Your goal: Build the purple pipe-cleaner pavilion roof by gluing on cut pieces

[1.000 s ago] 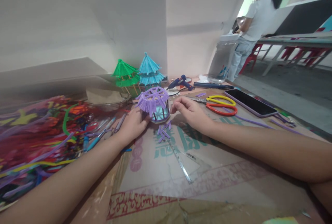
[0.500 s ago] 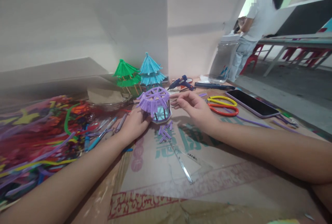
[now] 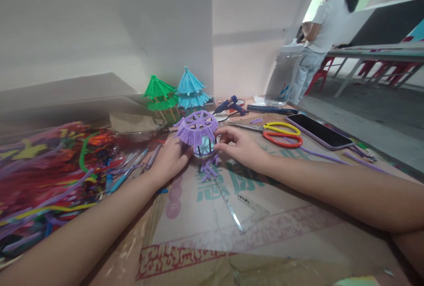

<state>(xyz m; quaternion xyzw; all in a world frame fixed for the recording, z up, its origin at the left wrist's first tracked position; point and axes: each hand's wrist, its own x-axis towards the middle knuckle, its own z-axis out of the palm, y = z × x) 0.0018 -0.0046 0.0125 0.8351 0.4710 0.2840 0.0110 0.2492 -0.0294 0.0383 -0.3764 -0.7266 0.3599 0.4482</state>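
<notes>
A small purple pavilion model [image 3: 194,135] made of fuzzy pipe-cleaner pieces stands in front of me, with dark posts, a pale blue base and a spoked roof ring. Roof strips hang along its front and left. My left hand [image 3: 170,158] grips its left side, the fingers partly hidden behind the roof. From the right, my right hand [image 3: 243,147] has its curled fingers and thumb at the model's posts. Several short purple pipe-cleaner pieces [image 3: 208,171] lie just in front of the base. A clear set square [image 3: 236,208] is on the cardboard nearer me.
Green [image 3: 160,94] and blue pavilion models [image 3: 192,87] stand behind, near a glue gun [image 3: 230,106]. Scissors [image 3: 281,135] and a phone [image 3: 319,131] lie right. Colourful pipe cleaners [image 3: 49,175] heap at left. A person [image 3: 326,25] stands beyond the table beside a clear bin [image 3: 283,76].
My right hand has moved left and slightly down onto the pavilion's right side, uncovering the scissors' blades. The left hand stays at the model, which has turned slightly at most.
</notes>
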